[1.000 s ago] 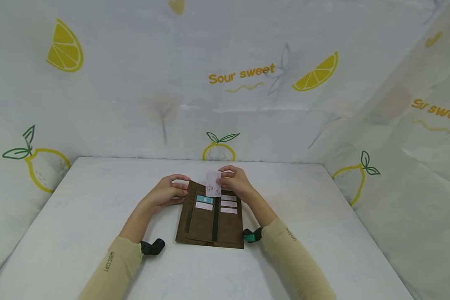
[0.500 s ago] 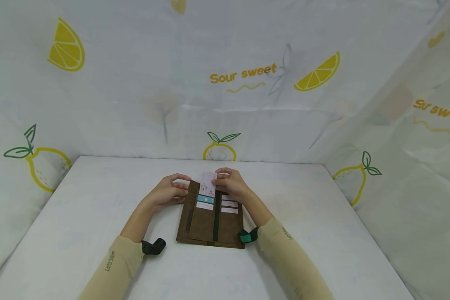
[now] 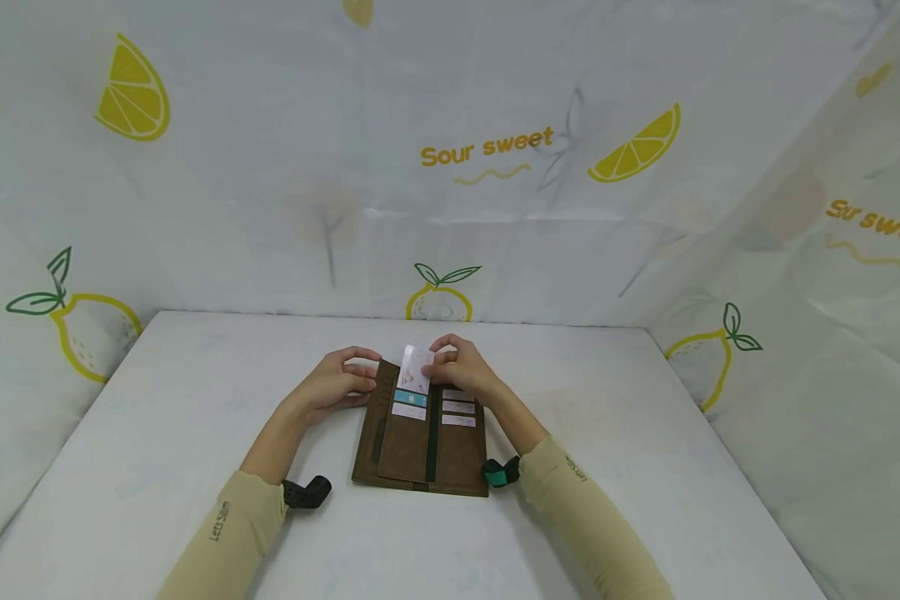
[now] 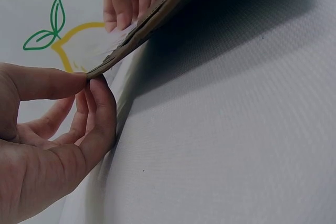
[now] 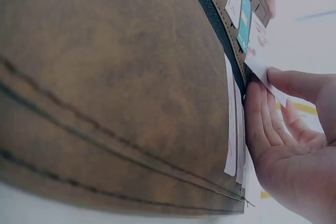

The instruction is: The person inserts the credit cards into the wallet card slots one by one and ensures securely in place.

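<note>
A brown wallet (image 3: 461,458) lies spread on the white table, with cards in slots on both of its sides. My left hand (image 3: 335,387) pinches the wallet's upper left corner between thumb and fingers; the left wrist view shows that edge raised off the table. My right hand (image 3: 461,367) pinches a pale card (image 3: 415,368) with a pink flower print by its right edge. The card's lower end meets the top of the left slots, just above a blue card (image 3: 410,398) and a white card (image 3: 408,412). In the right wrist view the thumb (image 5: 294,83) presses the card's face.
Several pale cards (image 3: 458,408) sit in the wallet's right-hand slots. Black bands with small cameras (image 3: 306,493) are worn on both wrists. A white lemon-print sheet (image 3: 270,167) hangs behind the table (image 3: 570,400) and at its sides.
My right hand has moved left and slightly down with the flower card, from over the wallet's middle to the left-hand slots. My left hand has stayed at the corner.
</note>
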`<action>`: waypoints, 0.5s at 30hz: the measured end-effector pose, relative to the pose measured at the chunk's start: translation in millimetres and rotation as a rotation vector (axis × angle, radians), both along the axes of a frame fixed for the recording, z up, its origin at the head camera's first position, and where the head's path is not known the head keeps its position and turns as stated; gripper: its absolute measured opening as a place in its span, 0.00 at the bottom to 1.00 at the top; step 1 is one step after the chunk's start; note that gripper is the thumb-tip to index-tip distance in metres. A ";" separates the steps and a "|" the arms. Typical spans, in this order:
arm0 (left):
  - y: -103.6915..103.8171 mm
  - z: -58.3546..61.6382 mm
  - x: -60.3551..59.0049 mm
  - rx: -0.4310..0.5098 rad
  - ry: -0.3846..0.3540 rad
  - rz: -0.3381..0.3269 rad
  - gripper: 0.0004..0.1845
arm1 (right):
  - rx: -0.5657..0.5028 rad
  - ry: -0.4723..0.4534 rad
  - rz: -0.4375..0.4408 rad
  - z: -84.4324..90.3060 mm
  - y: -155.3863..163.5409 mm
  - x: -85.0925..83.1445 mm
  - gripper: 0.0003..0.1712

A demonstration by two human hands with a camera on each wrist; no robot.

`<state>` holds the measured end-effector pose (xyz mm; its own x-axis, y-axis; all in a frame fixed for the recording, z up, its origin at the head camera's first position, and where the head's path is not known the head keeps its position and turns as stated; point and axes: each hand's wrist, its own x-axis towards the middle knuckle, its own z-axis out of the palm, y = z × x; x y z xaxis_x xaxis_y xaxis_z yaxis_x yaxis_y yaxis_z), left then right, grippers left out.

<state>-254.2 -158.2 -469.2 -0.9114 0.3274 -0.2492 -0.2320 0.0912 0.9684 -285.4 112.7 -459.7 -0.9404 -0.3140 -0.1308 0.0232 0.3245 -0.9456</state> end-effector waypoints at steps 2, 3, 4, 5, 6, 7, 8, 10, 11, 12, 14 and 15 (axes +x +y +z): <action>-0.3 0.2 0.1 -0.001 0.006 -0.006 0.27 | 0.002 0.002 0.008 0.0 0.6 0.4 0.21; -0.5 0.4 0.4 -0.002 0.010 -0.009 0.27 | 0.002 0.003 0.012 -0.2 0.9 0.4 0.21; -0.6 0.6 0.4 -0.002 0.009 -0.010 0.27 | 0.004 0.003 0.013 -0.3 1.3 0.7 0.21; -0.6 0.5 0.5 -0.003 0.009 -0.009 0.28 | 0.011 0.004 0.013 -0.3 1.8 1.1 0.20; -0.8 0.4 0.6 -0.005 0.010 -0.010 0.28 | 0.018 0.007 0.013 -0.7 2.4 1.0 0.20; -0.8 0.5 0.7 -0.006 0.012 -0.011 0.28 | 0.027 0.008 0.013 -0.9 2.9 1.3 0.20; -0.8 0.5 0.8 -0.007 0.013 -0.010 0.28 | 0.037 0.012 0.014 -1.2 3.3 1.2 0.20; -0.9 0.6 1.0 -0.009 0.013 -0.008 0.28 | 0.060 0.024 0.012 -1.7 4.5 1.5 0.19; -0.8 0.6 1.0 -0.009 0.011 -0.004 0.27 | 0.070 0.030 0.012 -2.0 5.0 1.5 0.19; -1.1 0.9 1.2 -0.010 0.014 -0.008 0.27 | 0.077 0.034 0.012 -2.4 5.3 1.4 0.19; -1.4 1.2 1.3 -0.012 0.018 -0.010 0.28 | 0.092 0.044 0.011 -2.7 5.9 1.5 0.18; -1.5 1.2 1.4 -0.012 0.018 -0.009 0.27 | 0.098 0.051 0.010 -2.9 6.1 1.6 0.18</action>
<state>-252.8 -159.8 -468.0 -0.9128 0.3329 -0.2366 -0.2133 0.1054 0.9713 -283.8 118.8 -462.6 -0.9433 -0.3119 -0.1137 -0.0278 0.4153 -0.9093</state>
